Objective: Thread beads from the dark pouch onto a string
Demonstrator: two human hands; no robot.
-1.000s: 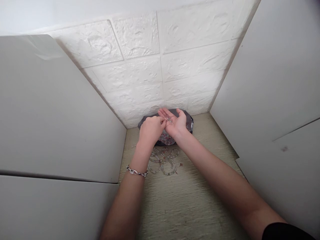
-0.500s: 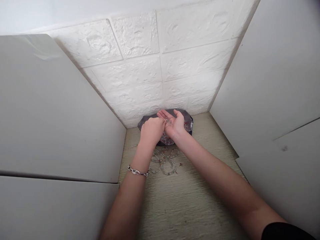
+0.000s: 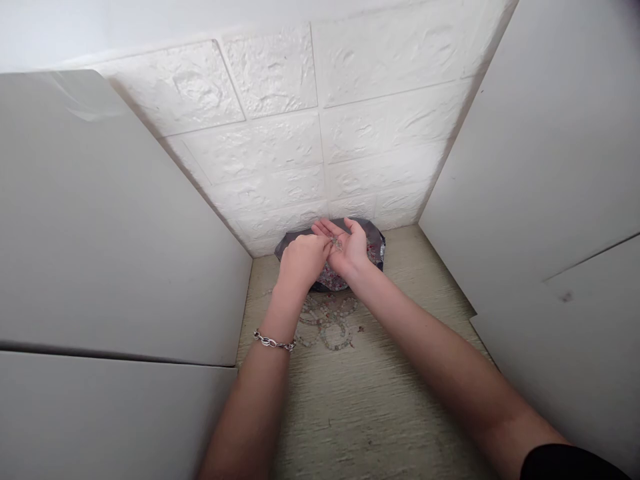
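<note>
My right hand (image 3: 351,250) is turned palm up with its fingers stretched out, cradling a small heap of pale beads (image 3: 337,244) in the palm. Over it comes my left hand (image 3: 304,259), closed in a pinch, its fingertips at the edge of those beads; what sits between the fingertips is too small to make out. Beneath both hands lies a dark grey bag (image 3: 295,237), spread open and holding many small reddish and clear beads (image 3: 330,279). Several beaded strands (image 3: 336,333), some in loops, lie on the floor in front of the bag.
A white brick-patterned wall (image 3: 280,147) rises right behind the bag. Grey-white panels stand close on the left (image 3: 125,220) and right (image 3: 530,153), narrowing the space. The floor (image 3: 345,413) is greenish and wood-grained. A chain bracelet (image 3: 273,342) circles my left wrist.
Both hands have shifted very slightly left with the view. My left fingertips still pinch at the beads in my right palm.
</note>
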